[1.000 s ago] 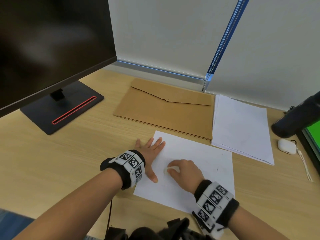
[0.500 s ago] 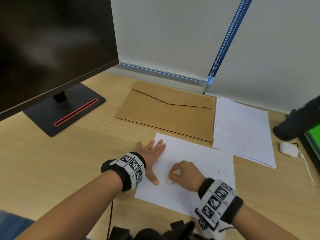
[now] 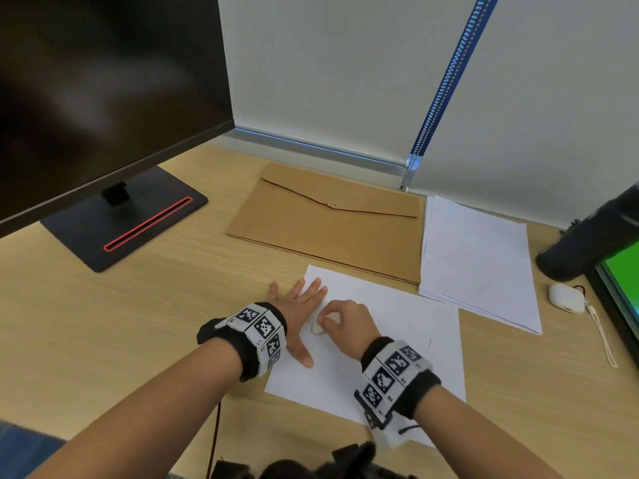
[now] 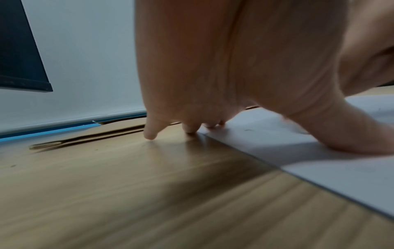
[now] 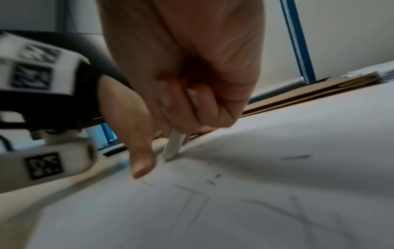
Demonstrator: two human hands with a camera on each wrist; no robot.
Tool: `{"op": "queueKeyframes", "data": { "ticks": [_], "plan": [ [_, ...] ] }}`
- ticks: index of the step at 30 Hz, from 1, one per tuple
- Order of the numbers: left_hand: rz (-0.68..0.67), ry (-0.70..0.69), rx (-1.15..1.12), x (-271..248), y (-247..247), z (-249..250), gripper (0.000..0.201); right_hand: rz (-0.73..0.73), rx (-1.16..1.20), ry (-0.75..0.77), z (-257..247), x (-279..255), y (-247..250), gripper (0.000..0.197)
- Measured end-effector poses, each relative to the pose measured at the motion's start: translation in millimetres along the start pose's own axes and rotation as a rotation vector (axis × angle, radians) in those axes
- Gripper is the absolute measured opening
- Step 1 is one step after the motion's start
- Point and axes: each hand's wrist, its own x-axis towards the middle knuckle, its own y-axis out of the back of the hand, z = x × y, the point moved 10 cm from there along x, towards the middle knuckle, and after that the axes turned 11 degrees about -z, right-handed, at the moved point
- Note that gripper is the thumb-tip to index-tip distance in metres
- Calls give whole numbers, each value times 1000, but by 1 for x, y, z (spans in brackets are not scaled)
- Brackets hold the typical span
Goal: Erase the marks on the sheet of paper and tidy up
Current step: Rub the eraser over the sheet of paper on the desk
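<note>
A person's left hand point(image 3: 300, 307) lies flat, fingers point(image 4: 150, 133) spread, pinning the sheet of paper's point(image 3: 397, 323) left edge to the worktop point(image 3: 103, 323), while the right hand point(image 3: 345, 326) pinches a white eraser point(image 3: 316, 328) against faint pencil marks point(image 5: 192, 198) just beside the left thumb

Even, soft indoor light; sharp wide-angle head view, blurred wrist views, faint shadows.

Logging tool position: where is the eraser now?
Head view: the eraser is pinched in the right hand, on the sheet's left part beside the flat left hand.
</note>
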Motion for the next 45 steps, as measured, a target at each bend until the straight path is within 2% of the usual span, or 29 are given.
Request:
{"op": "queueKeyframes", "data": {
  "ticks": [3, 6, 8, 10, 12, 13, 16, 19, 23, 24, 27, 28, 32, 33, 38, 42, 43, 45],
  "plan": [
    [6, 2, 7, -1, 0, 0, 135, -174, -46, 18, 3, -15, -20, 19],
    [13, 8, 23, -2, 0, -1, 132, -299, 37, -70, 16, -21, -22, 14],
    [41, -9, 30, -5, 1, 4, 121, -236, 132, -125, 27, -17, -11, 8],
    [94, -63, 44, -10, 1, 17, 101, -159, 216, -138, 33, -15, -4, 4],
    [117, -131, 17, -15, -4, 28, 88, -132, 239, -131, 36, -15, -2, 6],
    [107, -157, -20, -16, -9, 30, 89, -124, 239, -124, 37, -15, -2, 8],
    [76, -158, -26, -14, -20, 30, 114, -58, 243, -101, 37, -19, -2, 8],
    [69, -139, -14, -11, -22, 30, 123, -40, 92, -5, 28, -34, -16, 6],
    [66, -135, -15, -11, -20, 31, 127, -184, -25, 64, 16, -47, -36, 17],
    [62, -135, -18, -11, -20, 32, 127, -166, -22, 50, 16, -41, -30, 18],
    [47, -135, -11, -12, -19, 33, 129, 37, -13, 1, 21, -25, 1, 21],
    [44, -133, -7, -12, -20, 33, 129, 55, -21, 6, 22, -27, 1, 22],
    [40, -128, 0, -11, -21, 32, 129, -167, -58, 65, 22, -46, -33, 19],
    [42, -127, 3, -11, -21, 32, 128, -182, -57, 58, 21, -44, -31, 19],
    [44, -127, 11, -11, -21, 33, 128, 1, -2, 5, 23, -28, -6, 19],
    [42, -128, 7, -11, -21, 32, 127, -156, -34, 43, 22, -45, -29, 19],
    [42, -127, 4, -11, -21, 32, 127, -173, -28, 37, 22, -45, -28, 19],
    [40, -125, 7, -11, -21, 32, 128, -116, -8, 8, 23, -38, -15, 20]
  ]
}}
